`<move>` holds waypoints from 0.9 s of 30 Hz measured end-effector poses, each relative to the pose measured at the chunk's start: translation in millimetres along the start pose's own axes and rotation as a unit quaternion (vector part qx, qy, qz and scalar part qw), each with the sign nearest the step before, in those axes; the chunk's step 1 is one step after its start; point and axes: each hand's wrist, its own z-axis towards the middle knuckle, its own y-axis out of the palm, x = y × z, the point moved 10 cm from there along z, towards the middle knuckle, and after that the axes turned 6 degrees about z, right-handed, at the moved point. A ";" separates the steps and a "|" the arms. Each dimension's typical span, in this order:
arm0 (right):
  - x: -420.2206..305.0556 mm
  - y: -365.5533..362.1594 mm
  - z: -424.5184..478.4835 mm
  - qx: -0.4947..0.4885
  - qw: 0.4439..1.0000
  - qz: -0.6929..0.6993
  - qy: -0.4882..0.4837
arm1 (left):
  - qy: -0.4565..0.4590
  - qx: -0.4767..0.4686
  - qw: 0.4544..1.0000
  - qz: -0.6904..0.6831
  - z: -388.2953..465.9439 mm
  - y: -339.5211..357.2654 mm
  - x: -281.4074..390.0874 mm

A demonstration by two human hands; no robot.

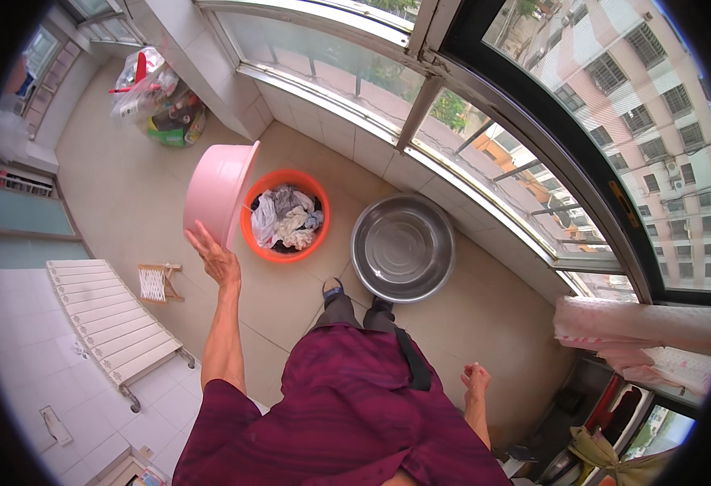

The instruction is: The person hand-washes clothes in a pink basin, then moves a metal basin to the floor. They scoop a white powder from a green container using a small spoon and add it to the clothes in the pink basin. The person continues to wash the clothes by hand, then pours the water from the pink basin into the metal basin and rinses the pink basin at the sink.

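Observation:
A pink plastic basin (216, 182) is tilted on its side in my left hand (214, 255), which grips it near the lower end with the fingers on its outer wall. Just right of the basin, an orange plastic tub (325, 209) stands on the floor. Crumpled laundry (288, 215) in grey, white and cream fills it. A wide stainless steel basin (401, 243) rests in front of my feet and looks to hold some clear water. My right hand (476, 378) hangs at my right side, fingers loosely curled and apart, with nothing visible in it.
Windows (331, 67) run above the low tiled wall on the right. A white radiator (112, 322) is on the left, near a small folding stool (158, 284). Filled plastic bags (161, 103) lie by the pillar. Pink-patterned cloth (635, 328) hangs at far right.

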 end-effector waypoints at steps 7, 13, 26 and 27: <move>5.8 1.1 3.8 -0.008 1.000 0.010 0.016 | -0.069 0.005 0.998 -0.011 -3.2 -13.0 -20.3; 0.0 20.0 1.8 -0.042 0.999 0.011 -0.001 | -0.050 0.097 0.993 0.044 -14.9 3.8 -75.0; -6.1 35.3 -35.3 -0.005 0.997 0.061 -0.044 | -0.510 -0.286 0.629 -0.513 -118.9 161.8 -92.0; -11.0 38.8 -40.6 -0.007 0.996 0.070 -0.057 | -0.473 -0.329 0.651 -0.493 -126.8 154.9 -58.5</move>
